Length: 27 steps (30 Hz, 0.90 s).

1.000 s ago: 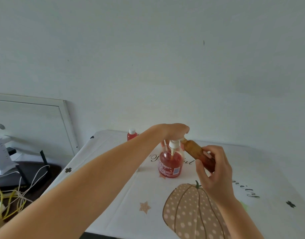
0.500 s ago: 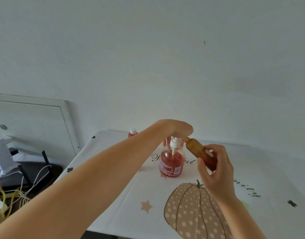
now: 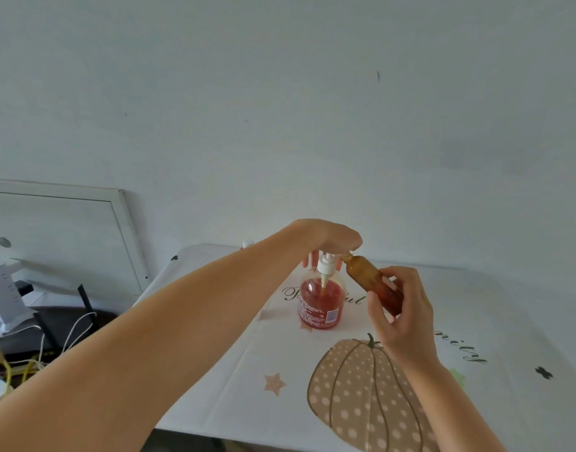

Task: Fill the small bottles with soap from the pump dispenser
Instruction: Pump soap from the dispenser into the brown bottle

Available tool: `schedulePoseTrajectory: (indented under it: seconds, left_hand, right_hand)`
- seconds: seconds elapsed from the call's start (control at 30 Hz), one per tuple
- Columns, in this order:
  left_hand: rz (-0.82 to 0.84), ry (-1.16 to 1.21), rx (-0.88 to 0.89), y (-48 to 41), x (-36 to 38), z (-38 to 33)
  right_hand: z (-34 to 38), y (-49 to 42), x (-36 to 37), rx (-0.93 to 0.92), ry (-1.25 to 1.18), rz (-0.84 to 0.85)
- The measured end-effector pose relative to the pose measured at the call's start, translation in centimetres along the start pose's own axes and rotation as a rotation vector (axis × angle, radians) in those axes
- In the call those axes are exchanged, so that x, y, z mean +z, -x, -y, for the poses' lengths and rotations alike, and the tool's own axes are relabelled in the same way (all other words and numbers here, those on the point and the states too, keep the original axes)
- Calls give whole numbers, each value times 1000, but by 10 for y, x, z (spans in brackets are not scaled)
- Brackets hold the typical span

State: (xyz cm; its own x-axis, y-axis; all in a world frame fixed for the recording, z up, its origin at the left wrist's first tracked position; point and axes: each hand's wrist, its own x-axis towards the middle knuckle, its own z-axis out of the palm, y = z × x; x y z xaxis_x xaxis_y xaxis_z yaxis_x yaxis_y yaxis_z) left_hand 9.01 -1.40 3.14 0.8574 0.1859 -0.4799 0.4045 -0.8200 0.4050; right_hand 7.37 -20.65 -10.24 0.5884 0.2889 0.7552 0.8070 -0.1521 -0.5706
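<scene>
A white surface (image 3: 241, 402) printed with a dotted pumpkin meets a plain pale wall (image 3: 280, 109); a framed panel (image 3: 51, 230) and tangled cables (image 3: 74, 331) sit at left. At centre the left hand (image 3: 329, 236) cups the pump dispenser (image 3: 320, 308) from above, fingers curled round its head. The right hand (image 3: 400, 314) pinches the tilted small bottle (image 3: 364, 275), its neck at the spout. Both grips match a second ago (the forearm now hides all but the cap of the far bottle (image 3: 247, 244)).
</scene>
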Motion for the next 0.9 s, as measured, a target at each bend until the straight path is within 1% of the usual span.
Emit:
schedulePoseTrajectory:
  seconds: [0.07,0.17,0.33,0.6,0.73,0.9]
  left_hand:
    - [-4,19,-5,-3,3,0]
    - [1,52,-60,-7,11,6]
    - [-4,71,-51,3,10,4]
    - [-45,-90,59,20,0,-8]
    - [-74,-221,167,13,8,-4]
    - [-111,-231,179,7,12,0]
  right_hand:
    - [0,0,0,-17,9,-7]
    - [-4,1,1,-20,40,12]
    - [-4,2,1,-13,26,4]
    - [0,1,0,-6,5,1]
    - [-3,0,1,-27,32,-9]
    - [-5,1,0,-12,36,11]
